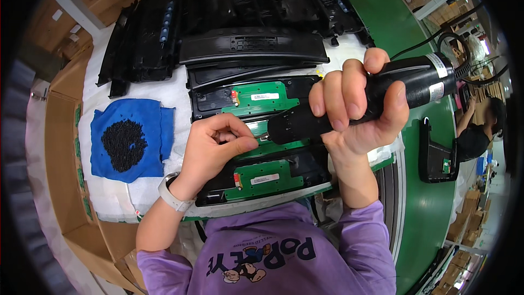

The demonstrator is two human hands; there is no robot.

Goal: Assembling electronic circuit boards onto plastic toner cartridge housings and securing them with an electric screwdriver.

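Note:
My right hand is wrapped round a black electric screwdriver, held sideways with its bit end to the left. Its metal bit reaches the fingertips of my left hand, where thumb and forefinger are pinched together; whatever small thing lies between them is hidden. Beneath both hands, black plastic panels with green circuit boards lie in a row: one board shows beyond my hands, another nearer to me. A middle board is mostly covered. A heap of small black screws rests on a blue cloth at the left.
Black plastic housings are stacked at the back of the white-covered table. A cable runs from the screwdriver's rear. To the right, a green conveyor carries a black frame; another person sits beyond. Cardboard stands at left.

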